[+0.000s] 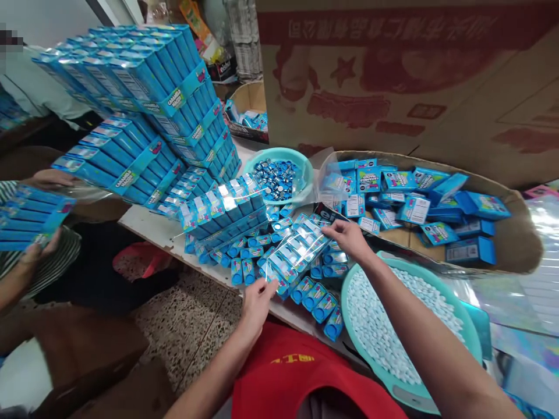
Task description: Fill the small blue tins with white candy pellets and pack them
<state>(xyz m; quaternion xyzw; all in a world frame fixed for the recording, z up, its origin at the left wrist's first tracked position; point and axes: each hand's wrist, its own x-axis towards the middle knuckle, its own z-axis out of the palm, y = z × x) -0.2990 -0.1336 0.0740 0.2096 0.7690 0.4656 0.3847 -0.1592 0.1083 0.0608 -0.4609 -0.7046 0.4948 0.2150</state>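
My left hand (257,302) pinches the near end of a clear plastic-wrapped bundle of small blue boxes (292,250) at the table's front edge. My right hand (347,235) grips the far end of the same bundle, fingers curled over its top. Loose blue boxes (314,294) lie scattered under and around the bundle. Another wrapped pack (222,212) lies just to the left.
A tall stack of wrapped blue packs (144,110) rises at the left. A teal bowl of small capsules (279,177) sits behind, a teal basin of white pellets (393,326) at my right. A cardboard tray of blue boxes (515,250) and a big carton (406,75) stand behind. Another person's hands (37,250) hold a pack at far left.
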